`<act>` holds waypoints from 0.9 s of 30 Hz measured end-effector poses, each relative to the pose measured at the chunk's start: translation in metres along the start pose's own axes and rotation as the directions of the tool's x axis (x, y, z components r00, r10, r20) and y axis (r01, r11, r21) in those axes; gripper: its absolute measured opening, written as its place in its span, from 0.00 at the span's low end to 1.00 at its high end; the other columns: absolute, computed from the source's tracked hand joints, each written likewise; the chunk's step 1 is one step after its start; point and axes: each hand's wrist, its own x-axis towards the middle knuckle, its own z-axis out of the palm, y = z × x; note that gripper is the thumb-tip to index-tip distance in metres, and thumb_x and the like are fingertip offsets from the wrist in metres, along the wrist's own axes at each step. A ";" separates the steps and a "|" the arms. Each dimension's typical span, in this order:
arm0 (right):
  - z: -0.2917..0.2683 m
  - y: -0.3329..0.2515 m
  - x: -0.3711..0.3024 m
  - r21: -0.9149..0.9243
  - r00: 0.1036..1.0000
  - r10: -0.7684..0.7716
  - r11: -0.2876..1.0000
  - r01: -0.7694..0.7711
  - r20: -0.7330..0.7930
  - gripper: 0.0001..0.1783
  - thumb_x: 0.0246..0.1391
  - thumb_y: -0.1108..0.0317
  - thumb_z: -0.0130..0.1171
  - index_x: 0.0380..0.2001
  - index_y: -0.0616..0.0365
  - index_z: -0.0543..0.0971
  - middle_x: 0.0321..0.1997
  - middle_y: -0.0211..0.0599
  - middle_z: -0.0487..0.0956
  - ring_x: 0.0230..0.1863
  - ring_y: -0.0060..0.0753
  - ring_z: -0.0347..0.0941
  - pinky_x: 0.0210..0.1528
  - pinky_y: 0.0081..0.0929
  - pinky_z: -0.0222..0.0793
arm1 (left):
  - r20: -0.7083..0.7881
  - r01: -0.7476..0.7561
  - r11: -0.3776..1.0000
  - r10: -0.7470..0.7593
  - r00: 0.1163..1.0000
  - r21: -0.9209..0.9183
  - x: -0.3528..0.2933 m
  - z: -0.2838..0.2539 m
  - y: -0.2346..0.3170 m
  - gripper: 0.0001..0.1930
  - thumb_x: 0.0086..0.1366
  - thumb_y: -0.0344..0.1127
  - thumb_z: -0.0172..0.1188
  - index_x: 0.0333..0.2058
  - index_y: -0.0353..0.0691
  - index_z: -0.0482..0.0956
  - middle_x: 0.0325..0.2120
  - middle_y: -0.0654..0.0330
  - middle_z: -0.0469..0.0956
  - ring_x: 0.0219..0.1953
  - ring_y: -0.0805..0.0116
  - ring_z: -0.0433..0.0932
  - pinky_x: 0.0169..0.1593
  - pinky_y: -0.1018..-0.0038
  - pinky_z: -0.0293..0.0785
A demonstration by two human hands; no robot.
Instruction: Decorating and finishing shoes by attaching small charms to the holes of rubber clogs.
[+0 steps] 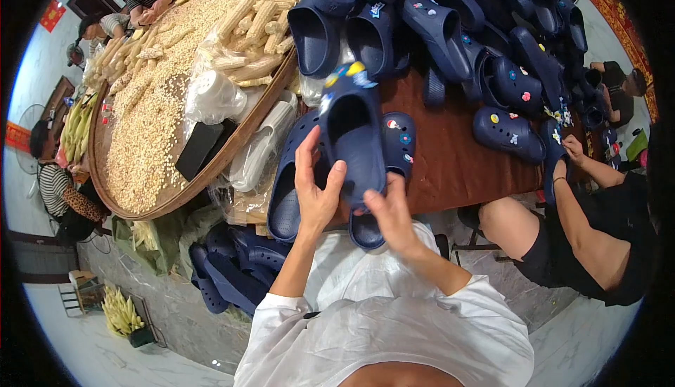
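A dark navy clog (354, 141) with yellow and blue charms on its toe is held up over the table edge, its toe pointing away from me. My right hand (394, 215) pinches it at the heel end, slightly blurred. Beside the clog's left edge, my left hand (318, 194) has its fingers stretched and thumb apart; whether the thumb touches the clog I cannot tell. Behind the held clog, another navy clog (284, 201) lies to the left and a charm-decorated one (399, 141) to the right, both partly hidden.
Many navy clogs (443, 32) pile up on the brown table (443, 172). At left stands a wide round tray (232, 155) of corn kernels and cobs, a black box (204, 149) in it. More clogs (235, 267) lie below. A co-worker (598, 225) handles a clog at right.
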 end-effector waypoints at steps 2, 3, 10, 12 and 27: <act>0.005 0.018 -0.009 0.053 0.988 0.127 0.990 -0.132 0.088 0.33 0.65 0.62 0.56 0.61 0.65 0.50 0.56 0.47 0.68 0.47 0.31 0.74 0.43 0.29 0.77 | 0.017 -0.051 0.989 0.049 0.999 0.136 -0.002 -0.006 0.007 0.28 0.61 0.28 0.57 0.62 0.37 0.68 0.62 0.49 0.66 0.65 0.55 0.65 0.66 0.62 0.60; 0.002 0.025 -0.009 0.054 0.988 0.128 0.990 -0.133 0.090 0.33 0.65 0.62 0.56 0.61 0.65 0.50 0.56 0.47 0.68 0.47 0.31 0.74 0.43 0.29 0.77 | 0.031 -0.100 0.957 0.095 0.995 0.273 -0.003 -0.010 0.009 0.28 0.60 0.25 0.55 0.61 0.38 0.70 0.63 0.49 0.66 0.67 0.55 0.64 0.68 0.64 0.57; -0.041 -0.001 -0.012 -0.418 0.908 0.351 0.878 -0.235 0.227 0.17 0.70 0.60 0.49 0.52 0.62 0.70 0.39 0.31 0.76 0.36 0.19 0.73 0.40 0.19 0.73 | 0.095 -0.041 0.926 0.005 0.995 0.374 -0.011 -0.020 -0.006 0.28 0.53 0.17 0.49 0.54 0.41 0.78 0.61 0.50 0.68 0.66 0.55 0.65 0.68 0.64 0.57; -0.056 -0.015 -0.007 -0.403 0.952 0.279 0.892 -0.207 0.129 0.12 0.69 0.63 0.51 0.44 0.62 0.76 0.34 0.26 0.75 0.33 0.16 0.71 0.37 0.17 0.70 | 0.117 -0.147 0.869 0.104 0.988 0.472 -0.010 -0.016 -0.012 0.29 0.52 0.15 0.48 0.53 0.42 0.79 0.60 0.51 0.70 0.60 0.56 0.71 0.60 0.68 0.67; -0.130 0.031 0.078 -0.598 0.972 -0.015 0.791 -0.133 -0.236 0.25 0.54 0.50 0.69 0.38 0.60 0.72 0.27 0.32 0.74 0.27 0.22 0.69 0.31 0.24 0.71 | 0.219 -0.410 0.872 0.359 0.907 0.266 -0.055 0.029 0.014 0.21 0.52 0.17 0.58 0.46 0.37 0.82 0.51 0.47 0.76 0.54 0.49 0.75 0.57 0.62 0.72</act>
